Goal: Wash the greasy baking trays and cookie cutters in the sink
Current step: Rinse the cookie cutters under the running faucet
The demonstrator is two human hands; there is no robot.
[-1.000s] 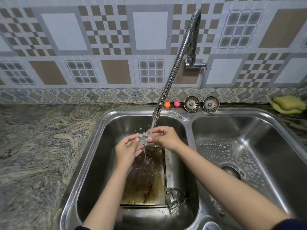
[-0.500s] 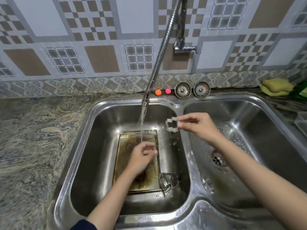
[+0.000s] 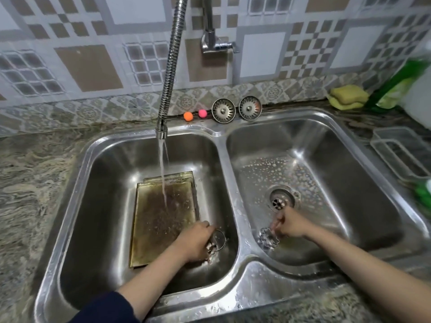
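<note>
Water runs from the tap (image 3: 161,130) onto the greasy baking tray (image 3: 161,217) lying flat in the left basin (image 3: 112,183). At the tray's 4 o'clock corner, the left hand (image 3: 194,241) has its fingers closed on a round cookie cutter (image 3: 219,238). In the right basin (image 3: 349,171), the right hand (image 3: 290,226) pinches a flower-shaped cookie cutter (image 3: 268,238) at the drain's (image 3: 281,199) 7 o'clock.

Under our left hand (image 3: 194,241), the round metal cookie cutter (image 3: 218,240) is half hidden; right of our right hand (image 3: 289,226), the green plastic bottle (image 3: 396,83) is cut off.
</note>
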